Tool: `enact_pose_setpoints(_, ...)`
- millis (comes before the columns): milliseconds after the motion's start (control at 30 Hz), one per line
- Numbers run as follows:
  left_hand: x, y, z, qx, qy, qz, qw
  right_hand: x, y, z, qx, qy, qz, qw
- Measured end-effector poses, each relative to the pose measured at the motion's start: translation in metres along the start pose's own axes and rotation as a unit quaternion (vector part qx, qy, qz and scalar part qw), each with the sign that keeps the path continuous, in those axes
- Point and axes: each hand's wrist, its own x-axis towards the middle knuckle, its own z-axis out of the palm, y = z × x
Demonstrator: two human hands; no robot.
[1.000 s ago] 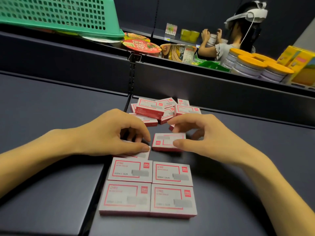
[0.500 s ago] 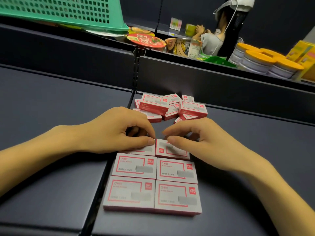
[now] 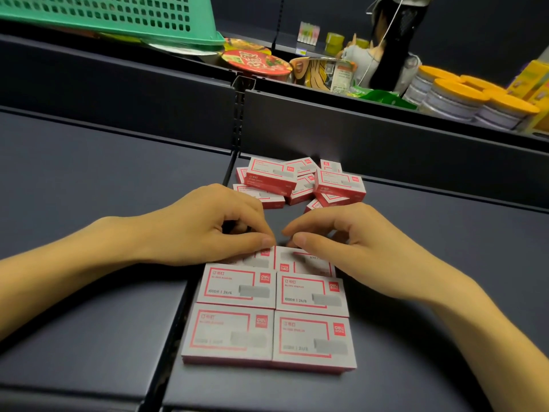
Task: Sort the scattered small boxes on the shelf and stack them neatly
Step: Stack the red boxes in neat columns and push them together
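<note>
Left hand (image 3: 208,224) and right hand (image 3: 350,236), grips pinched onto the rearmost row of boxes (image 3: 309,263). Nearer: four aligned boxes (image 3: 273,316). Beyond: the loose pile (image 3: 300,179) on the shelf (image 3: 89,179).

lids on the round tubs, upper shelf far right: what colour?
Orange-yellow lids on pale round tubs, clearest in the head view.

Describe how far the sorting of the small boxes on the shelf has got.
Done: four boxes lie flat in a tidy two-by-two block. In hand: the left hand and right hand press a third row against it. Left: the jumbled pile behind.
</note>
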Motion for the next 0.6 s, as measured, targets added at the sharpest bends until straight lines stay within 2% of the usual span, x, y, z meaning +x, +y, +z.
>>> enact_pose_setpoints(400, 0.0, 0.001, -0.007, -0.045, -0.008, -0.046, 0.998, 0.004, 0.001, 0.002, -0.017, -0.005, 0.012, 1.0)
enact_pose_setpoints(600, 0.0, 0.001, -0.009, -0.052, 0.006, -0.065, 0.997, 0.006, 0.01, 0.0, -0.102, 0.055, 0.014, 0.993)
